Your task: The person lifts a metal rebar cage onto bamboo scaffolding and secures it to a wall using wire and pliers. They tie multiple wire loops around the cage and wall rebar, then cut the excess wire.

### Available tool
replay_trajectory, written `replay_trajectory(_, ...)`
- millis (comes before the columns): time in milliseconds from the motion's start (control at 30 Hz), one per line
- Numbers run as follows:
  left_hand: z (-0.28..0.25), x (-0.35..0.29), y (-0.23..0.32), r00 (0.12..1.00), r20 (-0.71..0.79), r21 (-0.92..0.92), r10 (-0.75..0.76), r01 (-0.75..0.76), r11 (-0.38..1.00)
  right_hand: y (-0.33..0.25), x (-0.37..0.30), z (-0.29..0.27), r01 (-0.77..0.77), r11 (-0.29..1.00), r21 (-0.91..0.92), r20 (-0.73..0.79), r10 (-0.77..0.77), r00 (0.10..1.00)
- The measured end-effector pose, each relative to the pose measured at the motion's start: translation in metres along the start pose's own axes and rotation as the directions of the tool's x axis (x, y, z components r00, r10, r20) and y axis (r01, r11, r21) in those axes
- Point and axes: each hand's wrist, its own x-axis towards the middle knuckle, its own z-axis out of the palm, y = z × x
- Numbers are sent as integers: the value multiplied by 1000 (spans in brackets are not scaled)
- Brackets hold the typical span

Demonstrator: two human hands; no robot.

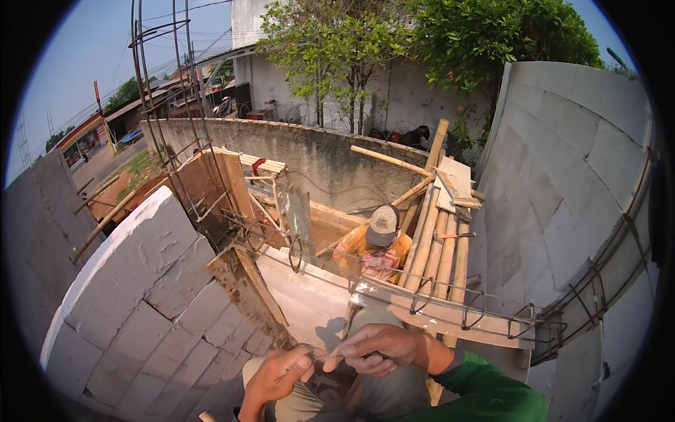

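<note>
My left hand (282, 371) and my right hand (374, 349) are close together above my lap, fingertips nearly meeting. Both are closed in a pinch. A thin strand like wire seems to run between them, but it is too fine to make out surely. Something dark shows in my right palm, mostly hidden by the fingers. Just beyond my hands lies a rebar cage (415, 302) of long bars and bent stirrups, running along a wooden formwork board (450, 318). A mud-stained plank (247, 292) leans left of my hands.
Light block walls rise at left (151, 309) and right (555, 183). Upright rebar (184, 84) stands at far left. Below, a person in a cap (383, 226) works beside bamboo poles (432, 239). A curved concrete wall (302, 155) runs behind.
</note>
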Motion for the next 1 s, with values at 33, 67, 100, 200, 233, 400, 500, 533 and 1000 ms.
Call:
replay_trajectory(33, -2, -1, 1, 998, 39, -130, 51, -46, 990, 0, 1, -7, -4, 998, 66, 57, 0, 998)
replay_trajectory(67, -2, 0, -5, 995, 100, -264, 11, 16, 964, 2, 2, -17, 123, 982, 140, 94, -137, 986)
replay_trajectory(100, -1, 0, -15, 990, 140, -390, -22, 76, 918, 2, 5, -26, 223, 951, 214, 131, -255, 958)
replay_trajectory(200, 20, 3, -54, 999, -53, -724, -12, -30, 689, 18, 38, -46, 516, 832, -205, -130, -545, 828)
replay_trajectory(233, 29, 12, -56, 994, -83, -787, -74, -20, 617, 25, 46, -49, 519, 704, -484, -221, -672, 706)
replay_trajectory(400, 67, 36, -92, 955, -166, -886, -244, -36, 462, 72, 78, -46, 549, 807, -218, -198, -587, 785)
replay_trajectory(500, 56, 31, -76, 949, -301, -637, -96, -126, 760, 60, 79, -47, 397, 789, -469, -179, -525, 832)
replay_trajectory(533, 52, 33, -70, 956, -293, -474, 14, -158, 866, 65, 88, -47, 469, 684, -559, -176, -650, 739)
replay_trajectory(1000, 62, 24, -83, 858, -512, -9, -48, 50, 999, 81, 102, -86, 387, 746, -542, -184, -555, 811)
